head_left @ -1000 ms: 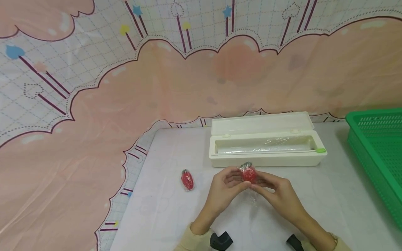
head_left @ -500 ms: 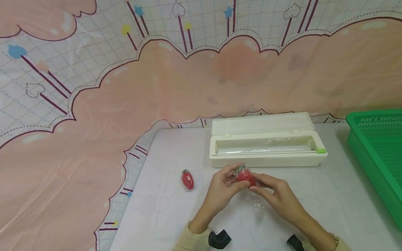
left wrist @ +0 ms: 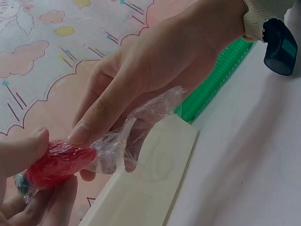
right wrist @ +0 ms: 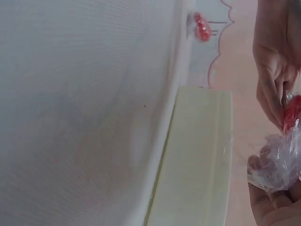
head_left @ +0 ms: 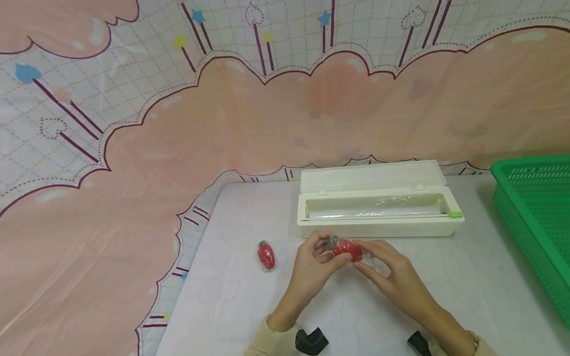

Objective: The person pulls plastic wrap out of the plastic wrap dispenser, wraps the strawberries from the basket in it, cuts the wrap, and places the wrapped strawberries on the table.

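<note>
A red strawberry (head_left: 348, 248) with a green top, wrapped in clear cling film, is held above the table in front of the cling film box. My left hand (head_left: 308, 269) grips it, thumb on the near side and fingers behind, its green top pointing left. From the other end my right hand (head_left: 392, 272) pinches it by the bottom end, thumb and fingers at the gathered film. In the left wrist view a loose tail of cling film (left wrist: 153, 110) spreads past the right fingers. A second film-wrapped red strawberry (head_left: 266, 255) lies on the table to the left.
Behind the hands stands a long white cling film box (head_left: 378, 228), lid raised, with a film roll inside and a green slider at its right end. A green plastic basket (head_left: 516, 212) stands at the right. A patterned cloth (head_left: 249, 123) hangs behind the white table (head_left: 222, 306).
The strawberry has turned from upright to lying sideways, green top swinging left. Its film tail, hanging below earlier, now lies at the right fingers. Both hands have shifted only slightly.
</note>
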`<action>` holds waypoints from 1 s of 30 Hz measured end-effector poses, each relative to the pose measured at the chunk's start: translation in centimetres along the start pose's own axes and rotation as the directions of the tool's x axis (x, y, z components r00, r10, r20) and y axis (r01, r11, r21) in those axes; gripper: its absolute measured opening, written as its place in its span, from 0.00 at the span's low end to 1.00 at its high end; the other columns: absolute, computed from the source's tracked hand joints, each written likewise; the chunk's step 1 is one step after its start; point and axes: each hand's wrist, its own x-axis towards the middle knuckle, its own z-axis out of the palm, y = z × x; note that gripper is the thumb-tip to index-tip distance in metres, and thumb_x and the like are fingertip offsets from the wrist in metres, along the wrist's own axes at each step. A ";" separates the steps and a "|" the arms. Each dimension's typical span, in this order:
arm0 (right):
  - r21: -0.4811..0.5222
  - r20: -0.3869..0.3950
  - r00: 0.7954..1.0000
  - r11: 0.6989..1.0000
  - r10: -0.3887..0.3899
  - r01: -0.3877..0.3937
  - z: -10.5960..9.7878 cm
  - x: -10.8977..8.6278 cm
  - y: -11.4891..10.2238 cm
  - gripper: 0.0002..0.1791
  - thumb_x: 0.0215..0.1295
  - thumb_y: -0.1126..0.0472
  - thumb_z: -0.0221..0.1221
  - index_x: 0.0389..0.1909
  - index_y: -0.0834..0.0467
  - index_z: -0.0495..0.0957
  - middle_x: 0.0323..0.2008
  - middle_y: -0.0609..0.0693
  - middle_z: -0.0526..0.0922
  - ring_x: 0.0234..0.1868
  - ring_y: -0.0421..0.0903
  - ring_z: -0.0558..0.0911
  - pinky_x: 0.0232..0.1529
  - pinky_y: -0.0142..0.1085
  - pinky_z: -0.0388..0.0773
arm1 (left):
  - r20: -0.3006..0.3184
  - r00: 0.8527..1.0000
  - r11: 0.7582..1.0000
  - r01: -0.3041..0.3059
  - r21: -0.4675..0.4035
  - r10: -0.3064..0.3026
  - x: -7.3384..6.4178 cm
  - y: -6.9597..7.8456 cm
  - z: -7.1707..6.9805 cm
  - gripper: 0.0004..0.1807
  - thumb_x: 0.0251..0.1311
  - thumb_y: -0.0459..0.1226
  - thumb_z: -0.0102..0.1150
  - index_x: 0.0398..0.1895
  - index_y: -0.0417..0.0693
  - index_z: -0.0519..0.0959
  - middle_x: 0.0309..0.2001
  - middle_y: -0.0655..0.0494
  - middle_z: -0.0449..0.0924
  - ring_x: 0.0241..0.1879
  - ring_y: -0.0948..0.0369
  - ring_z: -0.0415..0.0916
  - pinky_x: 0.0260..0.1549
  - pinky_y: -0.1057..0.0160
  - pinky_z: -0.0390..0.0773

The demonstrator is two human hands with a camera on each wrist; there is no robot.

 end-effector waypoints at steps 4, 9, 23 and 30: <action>-0.020 0.001 1.000 1.000 0.019 -0.019 -0.1 0.2 0.0 0.30 0.52 0.67 0.73 0.58 0.53 0.79 0.53 0.45 0.83 0.54 0.44 0.81 0.57 0.14 0.66 | 0.004 1.000 1.000 0.014 -0.028 -0.014 0.0 0.1 0.0 0.29 0.56 0.34 0.71 0.57 0.34 0.70 0.54 0.42 0.79 0.56 0.54 0.79 0.51 0.64 0.81; -0.044 -0.003 1.000 0.999 0.014 -0.014 -0.4 0.4 0.1 0.27 0.51 0.68 0.73 0.54 0.54 0.81 0.50 0.44 0.84 0.52 0.44 0.83 0.55 0.18 0.72 | 0.056 0.998 0.999 0.015 -0.048 -0.012 0.1 0.1 -0.1 0.31 0.56 0.30 0.70 0.63 0.35 0.70 0.60 0.38 0.74 0.59 0.55 0.77 0.52 0.64 0.81; -0.053 -0.047 0.996 0.996 -0.071 0.068 -0.7 0.4 0.3 0.24 0.48 0.72 0.73 0.50 0.57 0.85 0.48 0.45 0.83 0.52 0.42 0.81 0.54 0.14 0.69 | 0.073 0.997 1.000 -0.001 -0.003 0.001 0.2 -0.1 -0.9 0.19 0.54 0.32 0.73 0.48 0.36 0.82 0.45 0.46 0.84 0.41 0.63 0.84 0.43 0.64 0.84; -0.121 -0.101 0.982 0.982 -0.160 0.147 -1.1 0.6 0.5 0.27 0.43 0.72 0.75 0.49 0.56 0.85 0.51 0.47 0.82 0.54 0.44 0.76 0.61 0.15 0.62 | 0.048 0.998 0.999 0.036 0.013 -0.037 0.3 -0.4 -0.7 0.15 0.54 0.31 0.72 0.44 0.36 0.81 0.45 0.44 0.84 0.39 0.64 0.84 0.39 0.66 0.85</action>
